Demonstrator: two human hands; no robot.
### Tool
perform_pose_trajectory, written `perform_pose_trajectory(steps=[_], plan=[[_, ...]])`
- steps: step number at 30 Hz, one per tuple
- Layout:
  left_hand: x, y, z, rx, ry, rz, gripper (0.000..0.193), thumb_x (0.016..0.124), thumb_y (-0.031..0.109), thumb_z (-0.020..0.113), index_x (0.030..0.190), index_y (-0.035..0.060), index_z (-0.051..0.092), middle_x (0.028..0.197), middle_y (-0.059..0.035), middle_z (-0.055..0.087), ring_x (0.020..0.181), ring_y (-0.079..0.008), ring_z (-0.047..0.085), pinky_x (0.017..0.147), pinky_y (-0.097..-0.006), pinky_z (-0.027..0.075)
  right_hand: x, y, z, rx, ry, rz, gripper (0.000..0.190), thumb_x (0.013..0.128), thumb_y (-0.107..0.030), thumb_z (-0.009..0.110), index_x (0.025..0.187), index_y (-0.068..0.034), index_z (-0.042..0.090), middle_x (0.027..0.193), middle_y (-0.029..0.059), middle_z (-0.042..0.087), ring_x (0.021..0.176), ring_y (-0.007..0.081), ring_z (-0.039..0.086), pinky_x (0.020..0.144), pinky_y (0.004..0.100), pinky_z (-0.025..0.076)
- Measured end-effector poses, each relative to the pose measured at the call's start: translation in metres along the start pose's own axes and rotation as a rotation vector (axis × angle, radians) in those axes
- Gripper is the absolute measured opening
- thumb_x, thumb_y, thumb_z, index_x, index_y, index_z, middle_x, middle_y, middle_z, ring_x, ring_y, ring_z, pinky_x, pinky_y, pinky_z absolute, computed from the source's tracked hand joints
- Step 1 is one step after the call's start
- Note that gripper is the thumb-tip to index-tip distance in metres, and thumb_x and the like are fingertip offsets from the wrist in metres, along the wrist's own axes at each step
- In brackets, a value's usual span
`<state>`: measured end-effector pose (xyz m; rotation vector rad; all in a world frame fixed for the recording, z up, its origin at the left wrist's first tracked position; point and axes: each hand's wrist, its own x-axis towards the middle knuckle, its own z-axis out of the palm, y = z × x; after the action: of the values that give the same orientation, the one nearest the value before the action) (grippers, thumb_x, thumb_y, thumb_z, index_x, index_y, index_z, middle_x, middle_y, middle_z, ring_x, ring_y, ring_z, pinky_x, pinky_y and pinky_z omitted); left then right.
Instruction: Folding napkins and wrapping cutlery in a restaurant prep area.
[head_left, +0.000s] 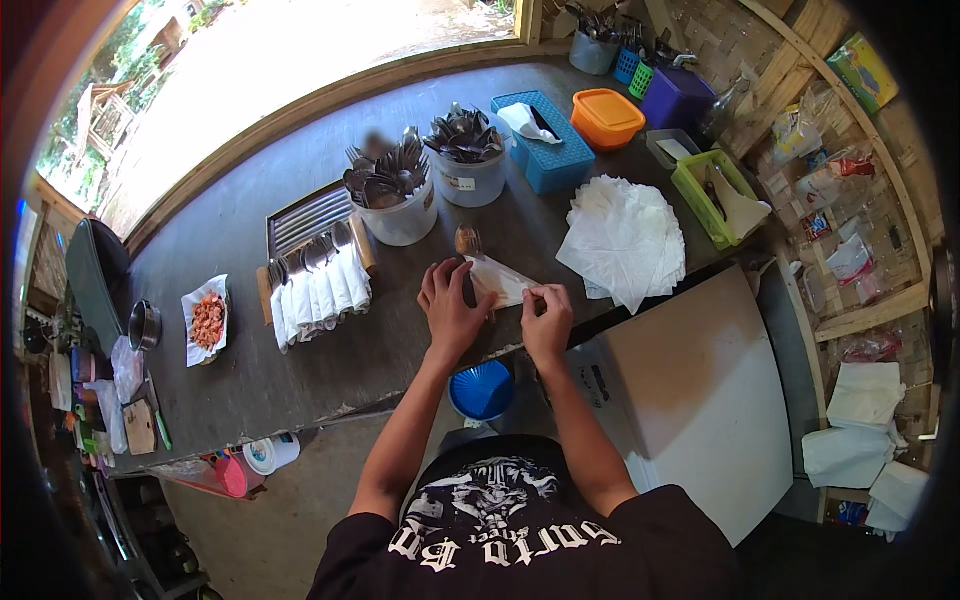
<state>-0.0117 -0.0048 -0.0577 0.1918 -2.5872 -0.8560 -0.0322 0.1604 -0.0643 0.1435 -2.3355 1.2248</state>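
On the dark counter before me lies a white paper napkin (498, 280), folded to a slanting point. The rounded head of a metal utensil (469, 241), a spoon or fork, sticks out beyond its far edge. My right hand (548, 321) pinches the napkin's right corner between thumb and fingertips. At the left edge, my left hand (454, 306) arches with fingers apart, its thumb by the paper. Left of it, several napkin-wrapped utensils (321, 300) rest in a row on a wooden-ended rack (309, 217). A stack of white napkins (624, 238) spreads out to the right.
Two plastic tubs of cutlery, one left (395, 222) and one right (471, 185), stand beyond my hands. Behind the napkins are a blue tissue box (553, 161), an orange container (607, 120) and a green tray (701, 196). Reddish food (207, 321) sits far left.
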Motion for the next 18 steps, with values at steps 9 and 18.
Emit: perform_pose_trajectory(steps=[9, 18], plan=[[-0.003, 0.002, 0.000, 0.032, 0.029, 0.043, 0.062, 0.079, 0.035, 0.082, 0.134, 0.0173, 0.061, 0.148, -0.0092, 0.047, 0.146, -0.0364, 0.032, 0.116, -0.0521, 0.025, 0.005, 0.003, -0.017, -0.231, -0.041, -0.040, 0.015, 0.090, -0.005, 0.070, 0.101, 0.004, 0.067, 0.109, 0.0185, 0.060, 0.096, 0.0377, 0.065, 0.085, 0.0440, 0.053], [-0.004, 0.002, 0.000, 0.030, 0.027, 0.047, 0.059, 0.079, 0.036, 0.083, 0.132, 0.0170, 0.063, 0.147, -0.0082, 0.048, 0.145, -0.0363, 0.033, 0.116, -0.0522, 0.026, 0.023, 0.000, -0.012, 0.360, -0.288, 0.378, 0.026, 0.095, -0.018, 0.073, 0.108, 0.003, 0.066, 0.094, 0.0148, 0.071, 0.091, 0.0257, 0.072, 0.079, 0.0362, 0.057]])
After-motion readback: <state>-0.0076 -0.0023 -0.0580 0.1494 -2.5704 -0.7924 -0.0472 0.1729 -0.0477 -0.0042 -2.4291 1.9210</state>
